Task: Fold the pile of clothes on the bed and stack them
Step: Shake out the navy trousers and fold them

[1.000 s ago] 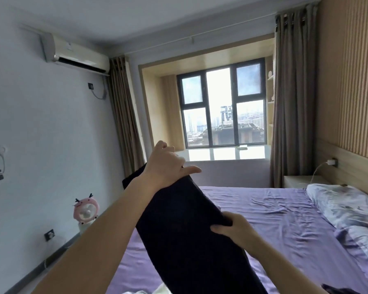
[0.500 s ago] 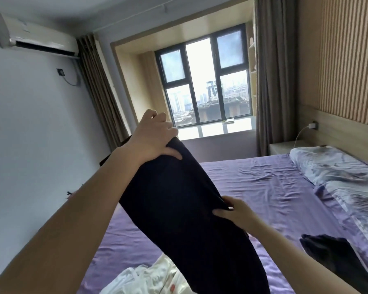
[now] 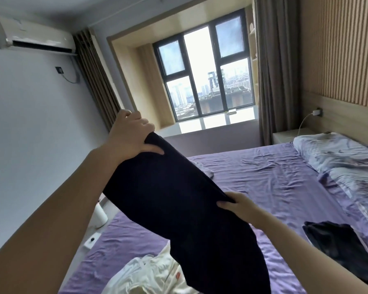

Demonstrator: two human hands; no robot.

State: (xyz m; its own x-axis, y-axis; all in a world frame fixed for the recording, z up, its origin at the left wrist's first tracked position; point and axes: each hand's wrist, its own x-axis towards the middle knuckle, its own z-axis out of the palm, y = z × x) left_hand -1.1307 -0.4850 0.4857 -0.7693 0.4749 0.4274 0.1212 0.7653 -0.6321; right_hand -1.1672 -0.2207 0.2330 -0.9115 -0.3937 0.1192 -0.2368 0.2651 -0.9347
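Dark garment [image 3: 179, 209] held up in the air above the bed [image 3: 274, 187], stretched on a slant from upper left to lower right, lower end hanging past the bottom edge of the view. Left hand [image 3: 132, 134] raised at the garment's top end, fingers curled over the upper edge, thumb pressed flat on the near face of the cloth: grasping. Right hand [image 3: 236, 205] lower, at the garment's right edge, fingers pinching the fold of fabric there: grasping. Both forearms bare and extended forward.

White crumpled clothing [image 3: 149, 274] lying on the purple sheet at the near edge of the bed, directly beneath the hanging garment, with a small orange mark on it. Second dark garment [image 3: 336, 249] lying on the sheet to the right, well apart from the white heap; whether folded cannot be told.

Patterned pillows [image 3: 344, 162] at the head of the bed on the right, against a slatted wooden wall panel. Charger [image 3: 316, 112] plugged in above the bedside stand, white cable trailing down. Window [image 3: 206, 71] with dark frame at the far end, curtains [image 3: 270, 71] drawn to either side. Air conditioner [image 3: 32, 35] mounted high on the left wall.
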